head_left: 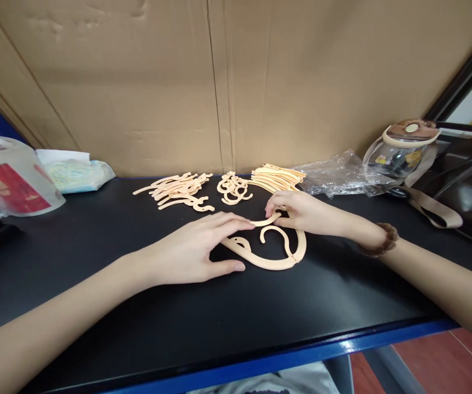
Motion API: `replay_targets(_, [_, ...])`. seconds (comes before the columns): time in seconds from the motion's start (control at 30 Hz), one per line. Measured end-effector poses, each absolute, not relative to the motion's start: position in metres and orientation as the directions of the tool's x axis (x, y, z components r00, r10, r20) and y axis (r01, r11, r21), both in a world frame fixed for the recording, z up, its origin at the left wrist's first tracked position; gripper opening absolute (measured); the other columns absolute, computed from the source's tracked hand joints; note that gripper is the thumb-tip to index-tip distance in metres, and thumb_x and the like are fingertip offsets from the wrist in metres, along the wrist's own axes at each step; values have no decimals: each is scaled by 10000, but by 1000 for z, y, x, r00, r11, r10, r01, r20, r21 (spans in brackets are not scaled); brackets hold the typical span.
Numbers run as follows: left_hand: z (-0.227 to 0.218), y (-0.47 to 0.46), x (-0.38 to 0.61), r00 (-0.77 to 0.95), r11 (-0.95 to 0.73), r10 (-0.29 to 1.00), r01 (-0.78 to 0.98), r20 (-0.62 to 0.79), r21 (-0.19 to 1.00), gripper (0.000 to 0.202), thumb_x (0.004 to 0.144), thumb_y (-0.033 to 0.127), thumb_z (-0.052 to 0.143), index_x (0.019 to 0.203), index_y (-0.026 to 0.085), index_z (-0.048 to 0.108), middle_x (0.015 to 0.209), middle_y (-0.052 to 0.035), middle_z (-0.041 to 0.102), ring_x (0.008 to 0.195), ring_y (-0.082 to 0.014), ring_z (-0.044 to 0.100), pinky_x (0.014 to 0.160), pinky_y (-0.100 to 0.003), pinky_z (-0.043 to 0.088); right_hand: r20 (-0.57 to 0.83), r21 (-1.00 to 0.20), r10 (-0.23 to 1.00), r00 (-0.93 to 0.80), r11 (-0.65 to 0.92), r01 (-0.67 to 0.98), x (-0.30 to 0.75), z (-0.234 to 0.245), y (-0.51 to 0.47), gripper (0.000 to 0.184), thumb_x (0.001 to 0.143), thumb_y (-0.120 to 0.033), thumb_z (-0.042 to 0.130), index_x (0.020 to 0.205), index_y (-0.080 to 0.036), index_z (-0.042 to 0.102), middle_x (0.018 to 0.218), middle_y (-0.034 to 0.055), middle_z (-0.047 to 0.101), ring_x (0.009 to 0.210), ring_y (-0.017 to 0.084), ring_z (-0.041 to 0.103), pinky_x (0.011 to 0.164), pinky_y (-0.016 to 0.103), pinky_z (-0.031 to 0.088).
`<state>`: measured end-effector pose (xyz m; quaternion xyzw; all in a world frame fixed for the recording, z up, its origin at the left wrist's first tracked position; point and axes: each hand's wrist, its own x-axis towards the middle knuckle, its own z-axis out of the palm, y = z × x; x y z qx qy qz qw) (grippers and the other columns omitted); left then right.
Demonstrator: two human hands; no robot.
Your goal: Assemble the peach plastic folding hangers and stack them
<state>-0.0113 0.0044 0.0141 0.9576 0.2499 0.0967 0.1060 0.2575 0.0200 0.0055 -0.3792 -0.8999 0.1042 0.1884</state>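
Note:
A cream plastic frame (274,264), made of curved pieces like clothes hanger parts, lies on the black table between my hands. A hook-shaped piece (285,236) curls inside it from the lower right joint. My right hand (301,212) pinches a thin curved strip (266,222) with thumb and fingertips, near the frame's upper right. My left hand (197,246) lies over the frame's left part with fingers stretched out and thumb apart. Its fingertips touch the strip's left end. Part of the frame is hidden under both hands.
Behind my hands lie piles of matching curved arms (182,189), hooks (233,187) and long strips (277,176). Clear plastic wrap (338,172) and a clear bottle with a strap (403,153) sit right. A tissue pack (77,172) and a plastic container (14,178) stand left. Cardboard (137,82) rises behind.

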Motion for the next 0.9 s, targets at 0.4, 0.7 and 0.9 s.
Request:
replay_targets(0.4, [8,-6,-1,926,-923,362,340,108,178,499,950,221,363,1446,230,303,1507,-19,353,1361,-190,333,1112,-368,296,224,-236,883,-413,460,856,268,9,25,200,816,-400,623,824,-203,660,818,10,685,739,162,608,621,263,395])
replay_targets(0.7, [18,-2,-4,911,-923,384,384,154,27,241,925,266,448,1061,208,639,1049,-63,642,962,-205,564,864,-333,416,163,-161,813,-559,581,798,275,12,28,197,875,-159,482,890,-191,676,938,35,683,868,176,600,763,296,424])
replay_targets(0.9, [23,1,-9,906,-915,398,404,143,-13,181,905,290,498,834,205,641,807,-20,599,762,-162,543,704,-282,388,130,-341,719,-683,679,650,262,20,16,362,933,-424,462,812,-165,683,868,49,636,761,149,573,700,281,436])
